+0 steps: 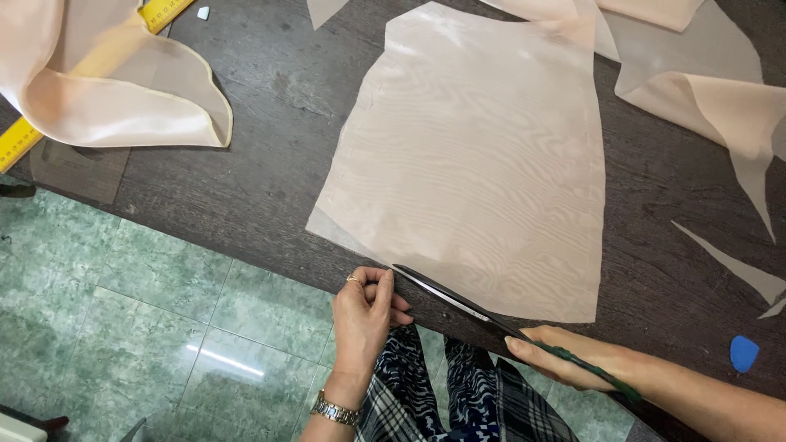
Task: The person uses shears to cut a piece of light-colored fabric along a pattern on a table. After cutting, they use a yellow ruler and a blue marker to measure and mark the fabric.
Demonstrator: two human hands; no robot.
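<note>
A sheer peach fabric piece [475,155] is spread flat on the dark table, its lower edge near the table's front edge. Long scissors [458,303] with dark handles are laid low along that lower edge, blades pointing left, slightly parted.

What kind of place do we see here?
Probably a home sewing or tailoring workspace: sheer peach fabric lies on a dark table, scissors cut it, and a yellow ruler lies nearby.

No packages, labels, signs or screens are visible.
</note>
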